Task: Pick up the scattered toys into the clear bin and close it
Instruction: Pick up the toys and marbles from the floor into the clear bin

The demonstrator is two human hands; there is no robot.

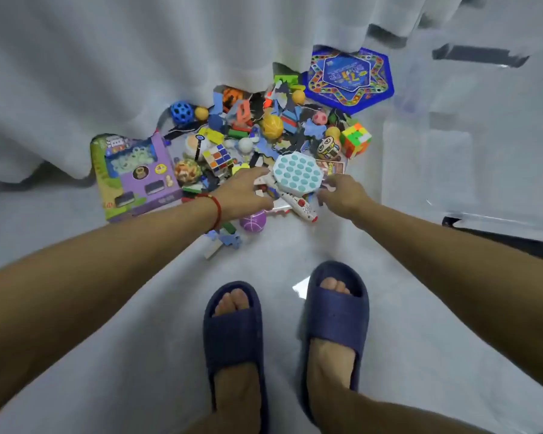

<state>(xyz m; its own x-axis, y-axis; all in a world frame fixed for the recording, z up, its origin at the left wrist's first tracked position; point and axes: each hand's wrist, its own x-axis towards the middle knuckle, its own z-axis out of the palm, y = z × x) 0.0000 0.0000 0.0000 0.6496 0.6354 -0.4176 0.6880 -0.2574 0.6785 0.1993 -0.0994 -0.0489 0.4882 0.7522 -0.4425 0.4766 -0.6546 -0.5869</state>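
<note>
Both hands on toy pile, floor.
Left hand (pixel 243 195) and right hand (pixel 342 194) pinch pop-it board (pixel 297 177); curtain (pixel 170 73) overhangs pile, clear bin (pixel 470 170) at right.

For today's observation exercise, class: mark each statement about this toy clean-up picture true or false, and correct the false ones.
1. Both hands reach toward the white pop toy. True.
2. The star board lies at the near edge of the pile, by the feet. False: it lies at the far side, partly under the curtain.
3. The left hand wears a red string at the wrist. True.
4. The purple box lies right of the pile. False: it lies left.
5. The person is barefoot. False: they wear blue slippers.
</note>
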